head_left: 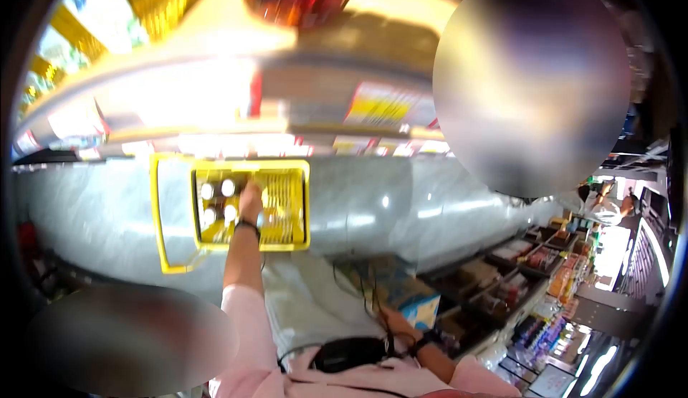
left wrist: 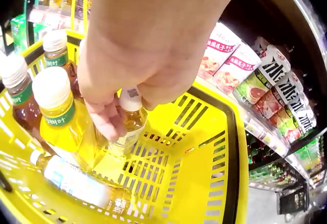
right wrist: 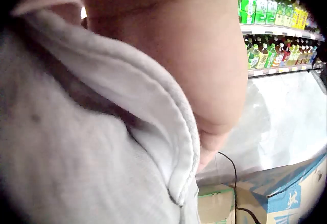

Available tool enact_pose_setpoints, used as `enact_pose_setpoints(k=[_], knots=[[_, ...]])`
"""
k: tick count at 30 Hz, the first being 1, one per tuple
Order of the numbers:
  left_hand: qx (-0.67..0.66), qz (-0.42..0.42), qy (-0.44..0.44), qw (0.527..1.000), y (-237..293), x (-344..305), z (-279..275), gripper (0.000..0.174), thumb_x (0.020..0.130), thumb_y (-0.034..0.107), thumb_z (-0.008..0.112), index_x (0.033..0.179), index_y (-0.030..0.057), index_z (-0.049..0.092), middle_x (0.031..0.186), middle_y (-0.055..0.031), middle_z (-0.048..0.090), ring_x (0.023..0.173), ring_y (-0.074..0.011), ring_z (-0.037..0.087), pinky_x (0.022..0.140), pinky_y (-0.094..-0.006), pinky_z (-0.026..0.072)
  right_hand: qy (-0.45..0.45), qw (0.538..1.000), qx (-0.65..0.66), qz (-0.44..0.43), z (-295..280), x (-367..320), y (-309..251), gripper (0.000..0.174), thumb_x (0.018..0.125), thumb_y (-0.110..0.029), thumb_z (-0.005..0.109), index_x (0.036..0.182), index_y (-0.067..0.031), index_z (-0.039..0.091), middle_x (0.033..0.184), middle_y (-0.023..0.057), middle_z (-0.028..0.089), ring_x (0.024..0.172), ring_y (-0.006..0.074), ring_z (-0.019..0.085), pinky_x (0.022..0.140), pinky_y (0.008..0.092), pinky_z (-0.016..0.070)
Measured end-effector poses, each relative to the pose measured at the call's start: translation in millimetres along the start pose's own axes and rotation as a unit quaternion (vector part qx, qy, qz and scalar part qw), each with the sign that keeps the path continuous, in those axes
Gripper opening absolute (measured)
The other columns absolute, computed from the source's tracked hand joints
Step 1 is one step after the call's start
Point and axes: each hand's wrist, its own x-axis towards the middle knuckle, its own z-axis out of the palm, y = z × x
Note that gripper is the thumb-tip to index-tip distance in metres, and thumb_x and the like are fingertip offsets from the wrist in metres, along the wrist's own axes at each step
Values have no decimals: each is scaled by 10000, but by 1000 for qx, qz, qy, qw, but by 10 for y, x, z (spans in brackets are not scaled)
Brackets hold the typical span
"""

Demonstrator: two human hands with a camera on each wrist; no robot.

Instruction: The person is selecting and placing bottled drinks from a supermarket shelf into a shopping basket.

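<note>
In the left wrist view my left hand (left wrist: 138, 65) reaches down into a yellow shopping basket (left wrist: 240, 183). Its fingers hold a small bottle (left wrist: 134, 121) of yellow drink near its white cap, upright over the slotted base. Beside it stand a larger bottle of yellow drink (left wrist: 64, 116) and darker bottles (left wrist: 23, 91) with white caps and green neck bands. Another bottle (left wrist: 76, 183) with a pale label lies on its side. My right hand (right wrist: 189, 65) hangs by the light grey trousers (right wrist: 66, 147); its fingers are mostly hidden in the right wrist view.
Shelves with price tags (head_left: 383, 104) run along the front. Patterned tubs (left wrist: 240, 63) and pouches (left wrist: 281, 86) fill one shelf. An open cardboard box (right wrist: 286, 198) stands near my right side, and crates of goods (head_left: 494, 276) line the other side of the shiny grey floor (head_left: 365, 204).
</note>
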Motion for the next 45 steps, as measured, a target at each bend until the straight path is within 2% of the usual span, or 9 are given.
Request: enact_pose_setpoints(k=[1,3,7,13,17,22,30,39,45], knots=[[-157,-135,-47,977,-85,5,42,95,936,126,463,943,85,548,791,-170,644,724,-360,618,622,-483,489,-65,998,-12,23,-150,98,-26,349,1007,-266,443,1263,-66,569,1170,195,639,1062,423,591,919,449,484],[44,32,70,996,29,-2,81,128,938,134,441,935,98,563,763,-195,636,724,-383,619,612,-462,493,-119,992,-17,34,-257,405,50,336,992,-245,459,1252,-71,581,1165,187,642,1046,421,597,914,447,493],[-75,-32,-60,995,220,-144,-51,161,906,132,549,1054,135,612,841,-197,670,763,-408,640,672,-479,510,43,930,-313,-185,-290,833,17,227,953,-163,506,1036,-34,673,1101,112,667,1054,274,601,913,421,512],[30,70,-111,991,2557,-508,-2424,158,846,187,661,1001,175,630,854,-157,683,758,-365,664,651,-435,525,67,994,-60,-65,-1508,1175,-1018,336,905,-216,639,1174,-15,629,1168,163,671,1039,294,650,884,389,523],[-2,180,-92,979,4070,-1217,-3855,198,819,173,690,1008,133,651,771,-117,681,673,-293,671,638,-374,532,57,868,180,-460,-2525,85,-2826,611,845,-224,748,1361,-11,501,1218,220,647,1174,269,616,983,365,482],[-237,219,-35,946,5152,-1177,-4871,136,821,96,681,930,24,643,819,31,644,772,-57,594,687,-264,505,77,789,97,-601,-2874,-1072,-3922,715,813,-189,776,1394,44,431,1329,169,575,1262,229,532,1064,367,409],[-448,264,2,854,5524,-598,-5109,112,881,99,616,929,13,669,807,24,620,721,-49,540,661,-207,419,96,732,258,-623,-3024,-1208,-4262,770,783,-32,767,1421,10,338,1229,126,601,1137,186,568,1011,344,421],[-373,223,88,896,5522,-728,-4698,317,969,220,629,1203,18,558,779,25,584,605,-23,495,514,-181,407,-54,685,417,-595,-3018,-1161,-4094,626,866,-71,705,1395,34,388,1163,139,634,1075,161,610,930,310,479],[-401,196,-57,893,5217,-1111,-3972,551,936,161,668,1405,34,408,1051,-66,629,789,-70,573,635,-222,482,18,687,454,-567,-3090,-1120,-4071,524,885,-63,683,1337,17,430,1124,127,651,1038,154,625,902,299,492]])
